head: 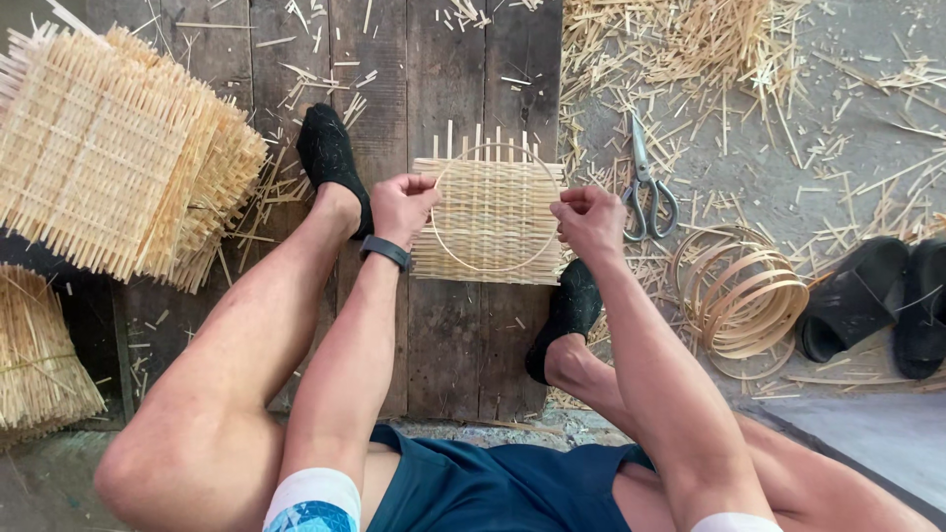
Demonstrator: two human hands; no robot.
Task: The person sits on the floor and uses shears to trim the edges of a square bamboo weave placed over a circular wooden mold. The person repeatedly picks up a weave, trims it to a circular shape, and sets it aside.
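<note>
A square mat of woven bamboo strips [490, 222] lies on dark wooden planks [448, 335] between my feet. A thin bamboo ring [463, 258] rests on top of the mat. My left hand [402, 204] pinches the ring and the mat at their left edge. My right hand [587, 219] grips them at the right edge. A black band [384, 251] is on my left wrist. Both feet wear black socks, one [330, 158] at the mat's left, one [567, 310] at its lower right.
A tall stack of woven mats [108, 158] stands at the left, with a bundle of bamboo strips [39, 355] below it. Scissors [645, 192] lie right of the mat. A pile of bamboo rings [739, 296] and black sandals [877, 300] sit further right, among scattered offcuts.
</note>
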